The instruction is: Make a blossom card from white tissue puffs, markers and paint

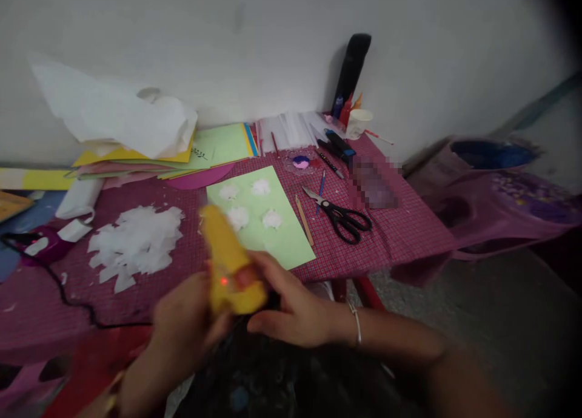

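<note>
Yellow glue gun (224, 242), blurred, red light lit, between both hands at the near edge of the checked tablecloth (409, 236), partly in front of a pale green sheet (288, 245). Left hand (182, 315) with fingers curled closed around its left side, holding it. Right hand (295, 306) with thumb spread from fingers, close against its right side; cannot tell whether gripping. On the sheet, white tufts (271, 218). Farther left, a heap of white paper pieces (136, 242); to the right, black-handled scissors (348, 221).

Scissors (334, 213) show metal blades and plastic handles; the card (288, 248) is smooth, matt paper, its tufts (271, 218) rough, the tool (222, 239) plastic-looking, the cover (409, 236) clothlike.
</note>
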`<state>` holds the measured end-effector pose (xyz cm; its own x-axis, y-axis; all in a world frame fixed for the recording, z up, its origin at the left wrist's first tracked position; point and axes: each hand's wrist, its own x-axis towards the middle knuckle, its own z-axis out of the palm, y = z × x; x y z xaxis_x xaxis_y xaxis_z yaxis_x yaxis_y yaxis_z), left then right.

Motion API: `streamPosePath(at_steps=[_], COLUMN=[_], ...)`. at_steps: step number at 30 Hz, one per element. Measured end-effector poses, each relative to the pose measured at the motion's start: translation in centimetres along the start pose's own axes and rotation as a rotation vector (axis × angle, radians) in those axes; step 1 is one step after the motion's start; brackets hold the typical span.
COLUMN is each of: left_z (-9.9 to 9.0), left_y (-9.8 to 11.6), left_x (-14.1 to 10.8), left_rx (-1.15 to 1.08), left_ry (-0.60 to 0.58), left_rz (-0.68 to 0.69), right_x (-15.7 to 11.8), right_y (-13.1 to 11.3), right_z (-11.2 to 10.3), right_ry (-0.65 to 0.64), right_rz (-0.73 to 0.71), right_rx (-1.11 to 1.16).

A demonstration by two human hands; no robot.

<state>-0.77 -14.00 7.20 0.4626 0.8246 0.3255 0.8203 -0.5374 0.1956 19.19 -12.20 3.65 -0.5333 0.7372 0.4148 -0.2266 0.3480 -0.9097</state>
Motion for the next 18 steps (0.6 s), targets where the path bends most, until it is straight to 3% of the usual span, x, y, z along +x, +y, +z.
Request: streamPosePath(at_steps=[2,4,6,8,10,12,15,18], left_z=[2.1,3.5,4.2,4.8,6.0,7.7,10.3,11.9], left_y=[1.1,1.1,-0.5,-3.3,-6.1,-8.1,-8.9,-8.8], left_x=[1.3,3.6,6.4,9.2,11.6,13.3,14.6,14.9], left_rx=[-0.038,-0.092,-0.137,-0.128,-0.104,-0.127,-0.135,-0.162], left_ry=[-0.005,-0.144,-0.27,-0.24,-0.158,-0.199,-0.236,-0.272], left_rz=[0.179,0.36,0.524,0.544,0.573,0.636,0.674,0.621], right_x=[-0.3,-1.1,-2.1,-3.1,-4.0,-4.7,-5.2,-4.8], right_y=[0.3,0.5,0.5,0.4,0.2,0.2,0.0,-0.1], right_z=[0.1,-1.1,-3.2,-5.4,-7.1,-7.9,-8.0,-8.0], right_ry=[0.151,0.342,0.502,0.614,0.6,0.526,0.416,0.281], right_rz=[0.046,0.154,0.273,0.361,0.474,0.55,0.57,0.571], right_rx=[0.017,0.036,0.054,0.06,0.013,-0.07,-0.255,-0.458])
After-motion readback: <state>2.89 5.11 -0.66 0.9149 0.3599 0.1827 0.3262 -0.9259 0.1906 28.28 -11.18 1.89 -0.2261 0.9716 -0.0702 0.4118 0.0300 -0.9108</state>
